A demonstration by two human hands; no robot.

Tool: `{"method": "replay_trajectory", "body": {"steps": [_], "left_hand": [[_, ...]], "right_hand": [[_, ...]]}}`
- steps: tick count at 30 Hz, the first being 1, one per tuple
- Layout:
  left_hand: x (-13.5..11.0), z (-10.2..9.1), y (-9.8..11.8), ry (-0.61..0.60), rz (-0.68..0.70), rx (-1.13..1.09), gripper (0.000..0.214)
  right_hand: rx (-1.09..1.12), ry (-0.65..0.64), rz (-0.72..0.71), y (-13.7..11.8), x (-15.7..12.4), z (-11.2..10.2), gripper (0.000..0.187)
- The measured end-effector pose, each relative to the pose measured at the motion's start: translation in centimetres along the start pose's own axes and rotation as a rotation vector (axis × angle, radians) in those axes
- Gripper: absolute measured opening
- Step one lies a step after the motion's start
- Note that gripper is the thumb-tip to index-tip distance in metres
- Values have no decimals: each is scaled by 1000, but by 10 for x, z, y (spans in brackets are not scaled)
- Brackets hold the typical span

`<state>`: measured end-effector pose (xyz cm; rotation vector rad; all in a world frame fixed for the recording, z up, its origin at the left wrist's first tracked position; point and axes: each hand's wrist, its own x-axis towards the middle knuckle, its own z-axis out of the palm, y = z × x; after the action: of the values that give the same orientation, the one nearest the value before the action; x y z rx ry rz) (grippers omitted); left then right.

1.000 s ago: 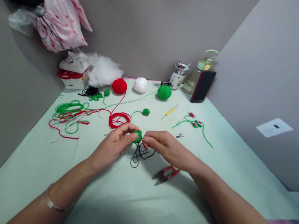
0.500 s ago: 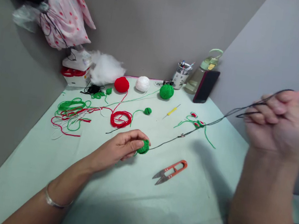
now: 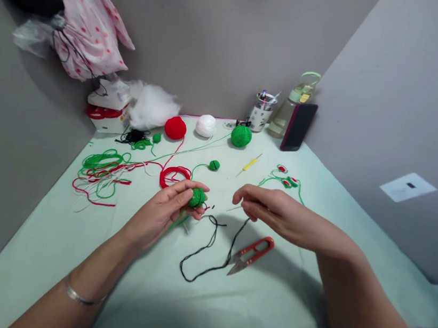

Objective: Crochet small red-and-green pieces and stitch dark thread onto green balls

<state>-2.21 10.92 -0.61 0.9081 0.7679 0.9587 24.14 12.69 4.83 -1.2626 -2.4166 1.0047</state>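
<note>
My left hand (image 3: 173,201) pinches a small green crocheted ball (image 3: 197,198) with a dark line across it, its green yarn tail hanging below. Over the middle of the table, my right hand (image 3: 266,205) has its fingers pressed together on a thin needle (image 3: 234,208), whose tip points left toward the ball. A black thread (image 3: 204,275) trails from beneath the right fingers and lies in a loose loop on the cloth. Orange-handled thread snips (image 3: 253,254) lie below the right hand, beside the thread loop.
Red yarn (image 3: 175,127), white yarn (image 3: 205,125) and green yarn balls (image 3: 241,135) sit at the back. A coiled red strand (image 3: 169,173), a yellow-handled hook (image 3: 249,164), a small green ball (image 3: 214,165) and red-green pieces (image 3: 289,182) lie ahead. A phone (image 3: 298,127) leans against a bottle (image 3: 284,116).
My right hand has come down and left from high on the right, close to the ball. The black thread, taut before, now lies slack on the table. My left hand moved slightly up and left.
</note>
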Motion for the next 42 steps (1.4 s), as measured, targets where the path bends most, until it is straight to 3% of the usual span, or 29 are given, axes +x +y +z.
{"method": "replay_trajectory", "body": {"steps": [5,7,13,15,26,42], "left_hand": [[0,0,-2,-10,-4,-21,24],[0,-1,-3,-12,-9,-18,24],[1,-1,-7,-7,15,-5,20],[1,0,-7,-6,21,-6,20],[0,-2,-9,-8,41,0,18],[1,-2,-8,-11,56,74,19]], "right_hand": [[408,206,-92,-12,4,19,23],[433,301,-121,-16,7,29,16],[-177,668,-390,-20,12,48,15],[-295,731,-428,-21,13,50,15],[-400,781,-484,-28,14,52,14],[-480,746,-467,-27,13,60,17]]}}
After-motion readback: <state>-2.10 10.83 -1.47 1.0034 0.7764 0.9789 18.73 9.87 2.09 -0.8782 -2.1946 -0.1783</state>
